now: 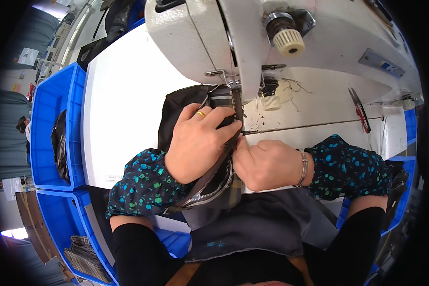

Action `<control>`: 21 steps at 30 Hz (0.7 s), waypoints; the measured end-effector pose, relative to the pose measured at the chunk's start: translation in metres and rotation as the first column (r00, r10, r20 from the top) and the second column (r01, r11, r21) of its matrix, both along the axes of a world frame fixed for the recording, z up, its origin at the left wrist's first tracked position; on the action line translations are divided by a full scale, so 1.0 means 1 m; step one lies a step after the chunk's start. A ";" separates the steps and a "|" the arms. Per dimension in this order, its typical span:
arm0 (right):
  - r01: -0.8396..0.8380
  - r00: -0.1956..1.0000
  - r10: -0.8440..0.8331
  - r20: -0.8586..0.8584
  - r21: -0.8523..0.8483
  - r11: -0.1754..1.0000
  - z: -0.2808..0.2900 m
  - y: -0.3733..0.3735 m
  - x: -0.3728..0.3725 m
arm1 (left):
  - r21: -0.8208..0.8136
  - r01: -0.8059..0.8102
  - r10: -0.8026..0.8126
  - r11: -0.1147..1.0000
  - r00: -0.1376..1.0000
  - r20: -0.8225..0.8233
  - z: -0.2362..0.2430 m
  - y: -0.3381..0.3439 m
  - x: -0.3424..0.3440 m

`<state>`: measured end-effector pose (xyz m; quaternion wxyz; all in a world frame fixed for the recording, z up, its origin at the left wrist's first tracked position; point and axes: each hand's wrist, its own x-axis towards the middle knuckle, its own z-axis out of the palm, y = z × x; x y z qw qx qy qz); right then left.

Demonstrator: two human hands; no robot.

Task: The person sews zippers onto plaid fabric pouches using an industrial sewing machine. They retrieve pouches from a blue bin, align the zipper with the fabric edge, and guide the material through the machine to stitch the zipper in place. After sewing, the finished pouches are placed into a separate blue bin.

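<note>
A dark zippered bag piece (169, 114) with plaid panels lies on the white sewing table, its upper end at the presser foot (233, 85) of a sewing machine (198, 35). A metal zipper (227, 164) runs down the piece and curves over the table's front edge. My left hand (195, 143), a gold ring on one finger, lies on the fabric with fingers apart and the tips pressing beside the zipper. Close to its right, my right hand (267, 164) is closed, thumb and forefinger pinching the piece's right edge. The fingertips partly hide the fabric there.
Red-handled scissors (360, 110) lie at the right of the table, and loose threads (293, 90) beside the machine. Blue bins (76, 128) stand at the left, the lower one holding stacked plaid pieces (86, 257). Another blue bin (405, 190) is at the right. Dark cloth (252, 224) covers my lap.
</note>
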<state>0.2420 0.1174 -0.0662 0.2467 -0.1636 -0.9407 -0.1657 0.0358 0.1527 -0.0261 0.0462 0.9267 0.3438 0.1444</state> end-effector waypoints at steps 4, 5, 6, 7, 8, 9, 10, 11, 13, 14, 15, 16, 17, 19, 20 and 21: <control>0.047 0.999 -0.047 0.018 0.007 0.999 -0.006 0.003 0.000 | 0.031 0.005 -0.006 1.000 1.000 0.023 -0.007 0.008 0.000; 0.052 0.998 -0.052 0.018 -0.006 0.999 -0.007 0.007 0.001 | 0.050 0.007 -0.009 0.999 0.999 0.032 -0.009 0.012 0.000; 0.058 0.998 -0.058 0.016 -0.020 0.998 -0.008 0.011 0.002 | 0.041 -0.001 0.000 0.999 0.999 0.043 -0.009 0.015 0.002; 0.084 0.996 -0.083 0.017 -0.043 0.996 -0.009 0.013 0.003 | 0.059 -0.006 0.004 0.998 0.999 0.036 -0.011 0.019 0.002; 0.109 0.994 -0.108 0.018 -0.065 0.992 -0.009 0.015 0.003 | 0.076 -0.010 0.008 0.997 1.000 0.029 -0.013 0.024 0.002; 0.134 0.991 -0.132 0.019 -0.088 0.987 -0.010 0.017 0.003 | 0.093 -0.016 0.014 0.996 1.000 0.021 -0.015 0.027 0.002; 0.133 0.991 -0.132 0.015 -0.081 0.988 -0.010 0.019 0.003 | 0.109 -0.020 0.015 0.994 0.999 0.043 -0.015 0.031 0.003; 0.133 0.991 -0.132 0.010 -0.074 0.988 -0.010 0.022 0.003 | 0.107 -0.022 0.017 0.994 0.999 0.045 -0.015 0.033 0.002; 0.149 0.989 -0.148 0.017 -0.055 0.987 -0.009 0.021 0.003 | 0.104 -0.024 0.019 0.994 0.999 0.049 -0.015 0.035 0.001; 0.164 0.986 -0.163 0.028 -0.044 0.986 -0.008 0.018 0.002 | 0.083 -0.023 0.020 0.996 0.999 0.033 -0.013 0.032 0.000; 0.181 0.983 -0.180 0.038 -0.034 0.983 -0.006 0.013 0.002 | 0.061 -0.019 0.018 0.998 1.000 0.014 -0.010 0.027 0.000; 0.168 0.985 -0.166 0.051 -0.025 0.986 -0.004 0.009 0.002 | 0.039 -0.016 0.016 0.999 1.000 -0.005 -0.007 0.022 0.000; 0.154 0.986 -0.153 0.064 -0.016 0.988 -0.001 0.003 0.003 | 0.028 0.001 -0.001 1.000 1.000 -0.013 -0.004 0.019 -0.002; 0.110 0.991 -0.109 0.079 -0.016 0.994 0.004 -0.010 0.002 | -0.003 0.042 -0.042 0.999 0.999 -0.028 0.000 0.011 -0.006; 0.076 0.994 -0.074 0.078 -0.020 0.997 0.006 -0.015 0.001 | 0.007 0.045 -0.044 0.999 0.999 -0.031 0.000 0.008 -0.007; 0.042 0.996 -0.040 0.080 -0.022 0.999 0.007 -0.018 0.001 | 0.003 0.057 -0.056 0.998 0.998 -0.029 0.000 0.006 -0.007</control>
